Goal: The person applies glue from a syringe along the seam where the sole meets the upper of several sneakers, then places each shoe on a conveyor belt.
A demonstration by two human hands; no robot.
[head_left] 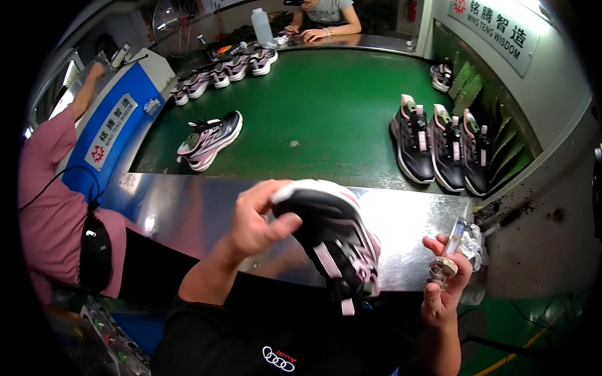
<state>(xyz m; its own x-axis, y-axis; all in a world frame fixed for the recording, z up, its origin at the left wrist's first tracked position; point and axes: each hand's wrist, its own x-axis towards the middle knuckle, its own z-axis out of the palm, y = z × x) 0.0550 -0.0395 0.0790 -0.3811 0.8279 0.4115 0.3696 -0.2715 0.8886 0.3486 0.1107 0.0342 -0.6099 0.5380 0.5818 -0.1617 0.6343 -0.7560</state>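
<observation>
My left hand (258, 220) grips a black and pink sneaker (332, 229) by its toe, thumb on the upper and fingers round the sole's side. The shoe hangs tilted over the metal ledge, toe up and away from me, heel and pink pull tab toward me. In my right hand (446, 289), a clear syringe (456, 237) with a round, tan, lumpy end points upward. My fingers curl around it, at the ledge's right end and apart from the shoe. Crumpled clear plastic (476, 245) lies just behind this hand.
Beyond the metal ledge (182, 200) is a green belt (313, 119). One sneaker (210, 141) lies on it at left, with a row of sneakers (226, 70) farther back. Three sneakers (446, 147) stand at right beside green flaps (501, 138). Co-workers are at left (63, 200) and far side (326, 19).
</observation>
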